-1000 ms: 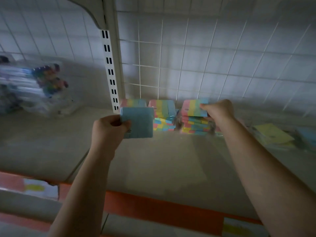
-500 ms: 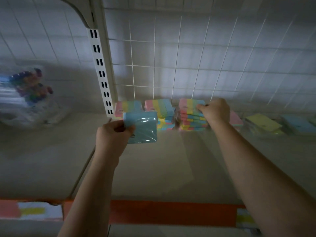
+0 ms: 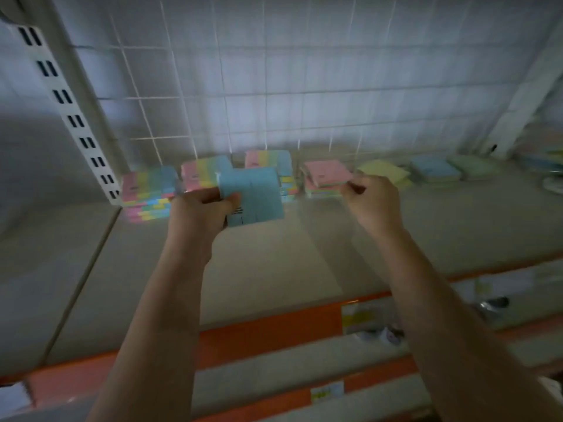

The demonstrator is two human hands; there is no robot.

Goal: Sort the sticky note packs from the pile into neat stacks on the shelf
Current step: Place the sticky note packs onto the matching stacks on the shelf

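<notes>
Right hand (image 3: 373, 199) has left the striped stack (image 3: 268, 175) — now curled, empty, beside the pink pack (image 3: 327, 178); left hand (image 3: 201, 208) grips the blue pack (image 3: 253, 196) — unplaced.

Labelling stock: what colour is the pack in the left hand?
Light blue pack, gripped by the left hand; head view.

- Blue pack (image 3: 254, 194): left portion hidden behind the left hand (image 3: 199, 213); printing too blurred to read.
- Striped stack (image 3: 268, 175): front hidden by the blue pack.
- Right hand (image 3: 373, 201): fingertips curl out of sight.
- Price labels (image 3: 359, 315): illegible.
</notes>
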